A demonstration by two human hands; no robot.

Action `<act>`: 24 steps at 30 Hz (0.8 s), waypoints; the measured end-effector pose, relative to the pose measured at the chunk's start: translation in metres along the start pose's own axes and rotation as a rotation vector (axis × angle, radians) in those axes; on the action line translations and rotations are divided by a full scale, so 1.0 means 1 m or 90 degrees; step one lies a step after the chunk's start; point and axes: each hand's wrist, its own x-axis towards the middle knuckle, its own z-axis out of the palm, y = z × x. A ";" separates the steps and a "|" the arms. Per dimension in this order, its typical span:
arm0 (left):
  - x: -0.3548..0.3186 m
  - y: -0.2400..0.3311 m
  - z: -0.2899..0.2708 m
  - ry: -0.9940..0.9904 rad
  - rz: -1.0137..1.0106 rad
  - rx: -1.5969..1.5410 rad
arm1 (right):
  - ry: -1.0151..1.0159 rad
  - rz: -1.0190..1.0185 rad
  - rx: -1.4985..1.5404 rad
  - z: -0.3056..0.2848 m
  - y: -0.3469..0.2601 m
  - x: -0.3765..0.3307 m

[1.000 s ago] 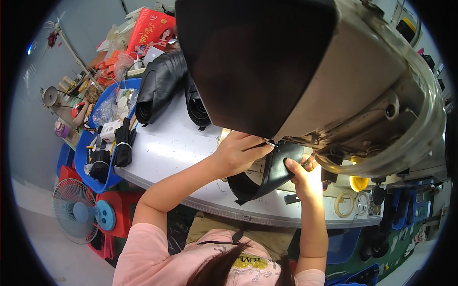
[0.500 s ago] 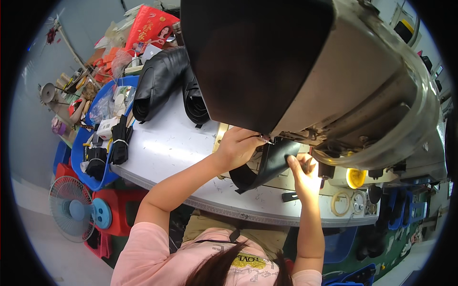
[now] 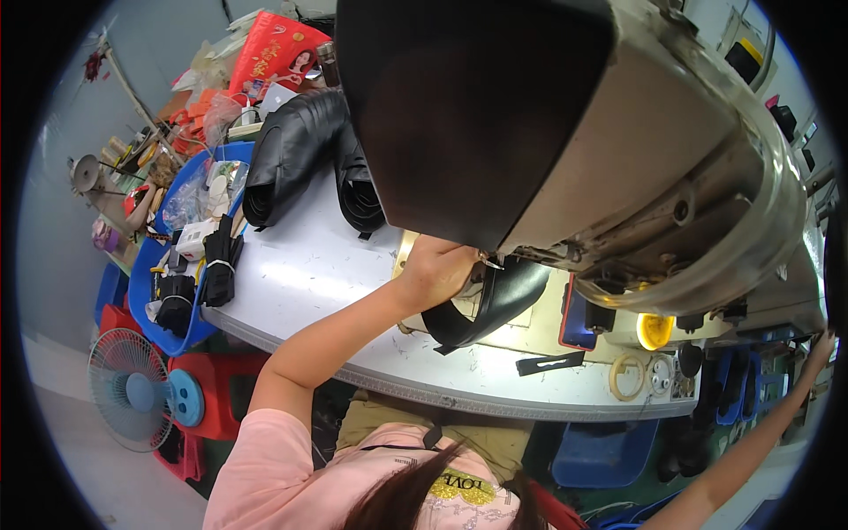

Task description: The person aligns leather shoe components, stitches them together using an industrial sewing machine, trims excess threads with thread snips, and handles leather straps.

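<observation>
A glossy black leather-like piece (image 3: 511,302) curves in an open loop on the bed below the head of a sewing machine (image 3: 649,168). My left hand (image 3: 439,271) is closed at its far left end, under the machine's dark plate. A small shiny metal bit shows at the fingertips; what the fingers grip is not clear. My right arm stretches out to the far right, and my right hand (image 3: 823,346) is at the machine's right end. Its fingers are too small and dim to read.
A slotted black strip (image 3: 549,363) and a flat red-edged device (image 3: 579,314) lie right of the loop. Rolled black pieces (image 3: 296,155) rest at the back left. Blue baskets (image 3: 141,305) of parts flank the white table (image 3: 291,283); a fan (image 3: 132,389) stands lower left.
My right hand has let go of the black piece and swung far out to the right, uncovering the strip and the red-edged device. My left hand stays at nearly the same place, its fingers more curled.
</observation>
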 end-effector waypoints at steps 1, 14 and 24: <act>0.007 0.005 -0.002 0.003 0.148 0.122 | -0.017 0.024 0.015 0.015 0.026 0.005; -0.003 0.007 -0.003 -0.024 -0.058 0.056 | -0.032 0.085 0.004 0.033 0.067 -0.003; -0.003 0.007 -0.004 -0.004 0.150 0.199 | -0.139 -0.199 0.131 -0.035 -0.128 -0.239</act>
